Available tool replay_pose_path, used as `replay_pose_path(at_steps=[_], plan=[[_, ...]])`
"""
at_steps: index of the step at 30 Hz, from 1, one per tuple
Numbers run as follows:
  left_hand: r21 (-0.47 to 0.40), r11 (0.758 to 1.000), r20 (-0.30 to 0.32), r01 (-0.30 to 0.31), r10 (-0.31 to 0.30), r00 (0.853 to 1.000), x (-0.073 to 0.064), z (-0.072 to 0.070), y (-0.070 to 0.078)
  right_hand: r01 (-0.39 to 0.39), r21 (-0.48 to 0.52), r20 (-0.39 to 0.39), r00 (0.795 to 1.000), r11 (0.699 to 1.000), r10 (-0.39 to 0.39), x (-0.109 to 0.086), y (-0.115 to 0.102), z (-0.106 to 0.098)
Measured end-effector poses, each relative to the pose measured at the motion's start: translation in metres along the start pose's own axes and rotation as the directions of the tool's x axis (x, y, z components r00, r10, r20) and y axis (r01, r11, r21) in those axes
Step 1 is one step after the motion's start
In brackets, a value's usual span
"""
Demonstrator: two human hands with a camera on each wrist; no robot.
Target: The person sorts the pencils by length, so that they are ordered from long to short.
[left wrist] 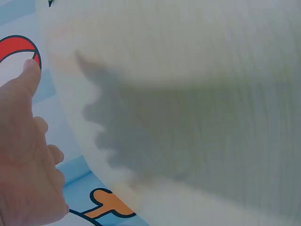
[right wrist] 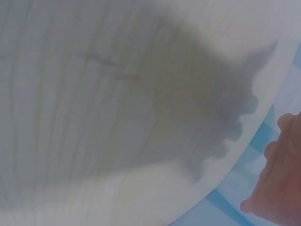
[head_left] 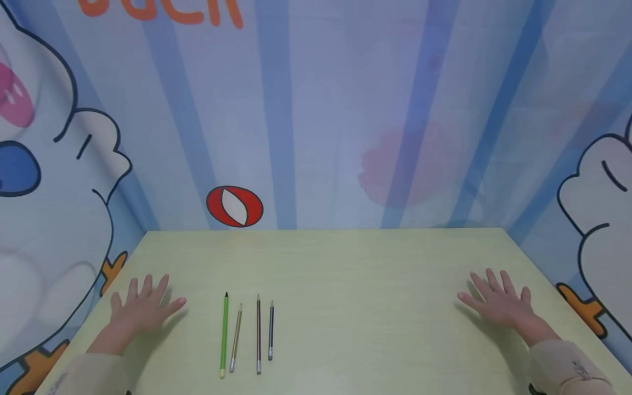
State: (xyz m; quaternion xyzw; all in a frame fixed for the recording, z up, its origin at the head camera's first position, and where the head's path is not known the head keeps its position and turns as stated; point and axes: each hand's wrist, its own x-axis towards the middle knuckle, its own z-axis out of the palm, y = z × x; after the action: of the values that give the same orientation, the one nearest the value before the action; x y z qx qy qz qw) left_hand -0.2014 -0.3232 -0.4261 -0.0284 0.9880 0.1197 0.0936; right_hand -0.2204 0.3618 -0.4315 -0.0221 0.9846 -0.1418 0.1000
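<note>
On the left half of the table [head_left: 365,307], in the head view, lie a bright green pencil [head_left: 224,334], a gold pencil [head_left: 236,337], a dark red pencil [head_left: 259,334] and a shorter dark blue pencil [head_left: 271,330]. They lie side by side with their tips toward the far edge. To the left of the green pencil, my left hand [head_left: 143,310] is spread over the table, holding nothing. Far to the right, my right hand [head_left: 501,302] is spread in the same way, also holding nothing. Each wrist view shows a hand shadow on the tabletop.
A blue striped curtain-like backdrop [head_left: 326,109] rises right behind the table's far edge and along both sides. White cartoon figures are printed on it at left [head_left: 54,219] and right [head_left: 607,236]. Beige sleeves [head_left: 568,367] cover both forearms.
</note>
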Motion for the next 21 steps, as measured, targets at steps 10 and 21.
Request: replay_pose_path(at_steps=[10, 21], plan=[[0.039, 0.998, -0.064, -0.057, 0.060, 0.996, -0.003, -0.008, 0.015, 0.072, -0.046, -0.046, 0.996, 0.996, -0.074, 0.006, -0.023, 0.000], [0.066, 0.993, -0.105, -0.102, 0.108, 0.989, -0.008, 0.003, 0.044, 0.163, -0.069, -0.090, 0.981, 0.984, -0.169, 0.011, -0.069, 0.010]])
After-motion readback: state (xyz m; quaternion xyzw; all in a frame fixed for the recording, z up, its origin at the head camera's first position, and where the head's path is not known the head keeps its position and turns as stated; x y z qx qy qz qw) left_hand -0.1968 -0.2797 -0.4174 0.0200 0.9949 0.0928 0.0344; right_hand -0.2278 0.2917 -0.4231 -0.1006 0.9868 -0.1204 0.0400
